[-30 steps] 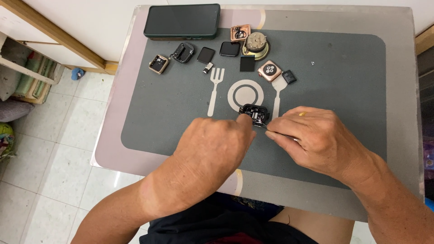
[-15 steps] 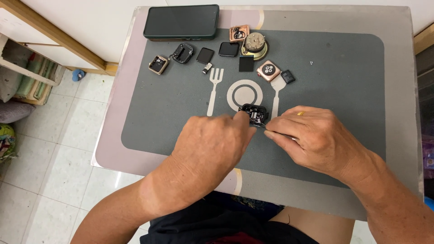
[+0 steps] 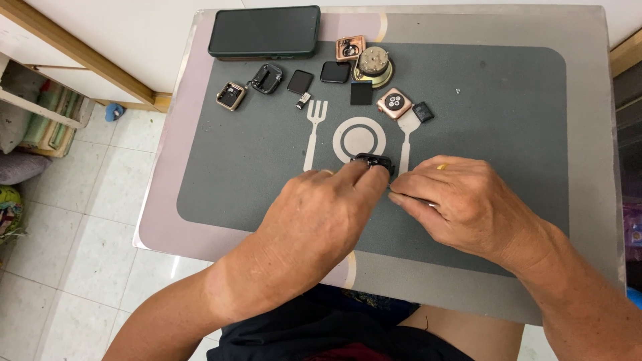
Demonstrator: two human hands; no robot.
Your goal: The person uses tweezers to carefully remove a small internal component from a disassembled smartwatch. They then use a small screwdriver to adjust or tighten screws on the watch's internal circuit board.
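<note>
My left hand (image 3: 321,214) pinches a small black watch case (image 3: 373,161) and holds it down on the grey placemat (image 3: 495,100), just below the printed plate symbol. My right hand (image 3: 461,204) is closed next to the case, fingertips pressed together at its right edge, seemingly around a thin tool that is mostly hidden. A ring shows on one finger of that hand. Most of the case is covered by my fingers.
Along the mat's far edge lie a dark phone (image 3: 264,31), a gold watch case (image 3: 231,95), a black frame (image 3: 267,78), two dark screens (image 3: 300,81), a round brass movement (image 3: 373,65), a rose-gold watch body (image 3: 394,102) and small black parts. The table's left edge drops to tiled floor.
Nothing has visibly changed apart from tiny finger shifts; both hands stay on the black watch case.
</note>
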